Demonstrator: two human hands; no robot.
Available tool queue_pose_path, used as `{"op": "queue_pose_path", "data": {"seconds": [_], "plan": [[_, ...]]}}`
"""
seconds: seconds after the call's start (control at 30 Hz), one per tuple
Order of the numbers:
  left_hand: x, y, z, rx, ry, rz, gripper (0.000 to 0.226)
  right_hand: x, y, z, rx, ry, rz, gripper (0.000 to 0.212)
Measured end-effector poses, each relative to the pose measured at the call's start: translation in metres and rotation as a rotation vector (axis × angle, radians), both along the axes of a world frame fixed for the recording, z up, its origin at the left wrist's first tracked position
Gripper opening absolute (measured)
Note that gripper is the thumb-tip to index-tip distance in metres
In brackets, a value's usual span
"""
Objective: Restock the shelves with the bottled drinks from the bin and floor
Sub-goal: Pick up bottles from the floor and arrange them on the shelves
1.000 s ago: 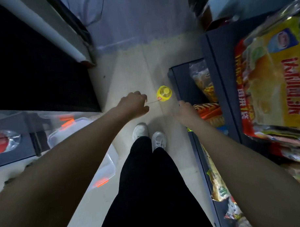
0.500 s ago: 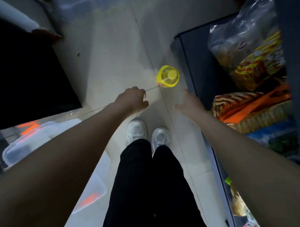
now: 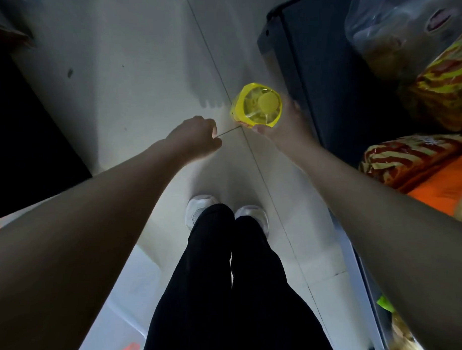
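A yellow bottled drink (image 3: 256, 105) with a yellow cap stands upright on the pale tiled floor, seen from straight above, close to the dark base of the shelf unit (image 3: 303, 67). My right hand (image 3: 281, 123) wraps round the bottle's near and right side, thumb below it and fingers behind it. My left hand (image 3: 194, 136) hovers just left of the bottle with its fingers curled and holds nothing. How the bottle's lower part sits on the floor is hidden.
Snack bags (image 3: 418, 165) fill the shelf on the right. A clear plastic bin with orange clips (image 3: 123, 333) lies at the lower left by my legs. A dark cabinet (image 3: 19, 130) borders the aisle on the left. My white shoes (image 3: 199, 211) stand mid-aisle.
My head has dropped closer to the floor. My right hand moved forward from short of the bottle and closed round it. The left hand stayed beside it, curled.
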State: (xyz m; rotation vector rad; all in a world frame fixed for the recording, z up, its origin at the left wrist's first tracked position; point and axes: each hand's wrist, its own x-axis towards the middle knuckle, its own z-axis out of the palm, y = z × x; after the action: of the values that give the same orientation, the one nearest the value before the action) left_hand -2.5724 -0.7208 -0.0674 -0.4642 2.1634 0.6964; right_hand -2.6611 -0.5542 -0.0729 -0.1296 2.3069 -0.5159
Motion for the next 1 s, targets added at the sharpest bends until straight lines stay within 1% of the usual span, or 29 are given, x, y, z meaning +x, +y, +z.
{"op": "queue_pose_path", "data": {"seconds": [0.07, 0.23, 0.37, 0.53, 0.73, 0.87, 1.0], "plan": [[-0.003, -0.002, -0.007, 0.002, -0.005, 0.002, 0.034, -0.002, -0.002, -0.004, -0.06, 0.024, -0.01, 0.078], [-0.006, -0.007, -0.012, -0.004, -0.009, 0.014, 0.034, -0.002, -0.009, -0.007, -0.185, 0.086, -0.089, 0.062], [-0.007, -0.011, -0.009, -0.001, -0.002, 0.031, 0.033, 0.001, -0.009, -0.005, -0.254, 0.066, -0.176, 0.059], [-0.008, -0.011, -0.004, 0.006, 0.008, 0.044, 0.032, 0.0, -0.01, -0.002, -0.22, 0.092, -0.167, 0.054], [-0.007, -0.012, 0.011, 0.003, 0.02, 0.067, 0.031, 0.001, -0.008, 0.018, -0.203, 0.112, -0.183, 0.055], [-0.006, -0.01, 0.039, -0.004, 0.029, 0.08, 0.031, 0.003, -0.002, 0.048, -0.2, 0.11, -0.195, 0.052], [-0.003, -0.01, 0.085, -0.022, 0.061, 0.075, 0.031, 0.005, 0.001, 0.093, -0.206, 0.151, -0.18, 0.049]]}}
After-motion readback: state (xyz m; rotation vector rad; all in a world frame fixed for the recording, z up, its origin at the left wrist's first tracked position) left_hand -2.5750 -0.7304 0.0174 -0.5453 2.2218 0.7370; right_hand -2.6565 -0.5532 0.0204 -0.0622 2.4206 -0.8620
